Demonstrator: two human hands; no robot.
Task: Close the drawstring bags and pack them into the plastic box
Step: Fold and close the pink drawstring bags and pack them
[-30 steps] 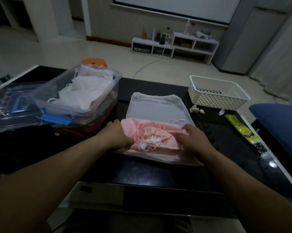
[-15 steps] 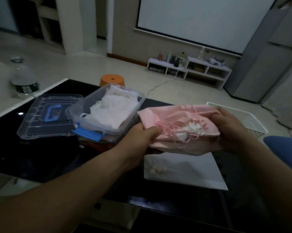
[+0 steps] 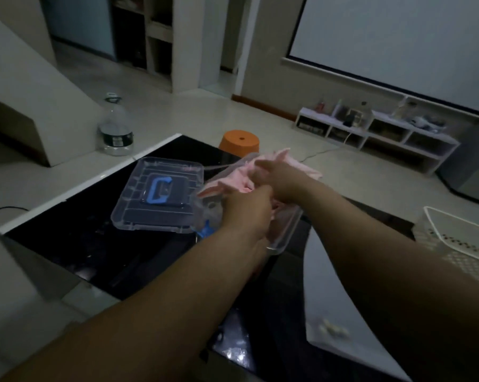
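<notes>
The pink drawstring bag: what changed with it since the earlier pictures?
The pink drawstring bag was lifted off the black table and carried left into the clear plastic box; the left hand and right hand remain on it. The clear lid with blue handle and the white bag stayed.

Left hand (image 3: 246,209) and right hand (image 3: 281,179) on pink drawstring bag (image 3: 237,181) over plastic box (image 3: 285,233), lid (image 3: 139,210) just beside
</notes>
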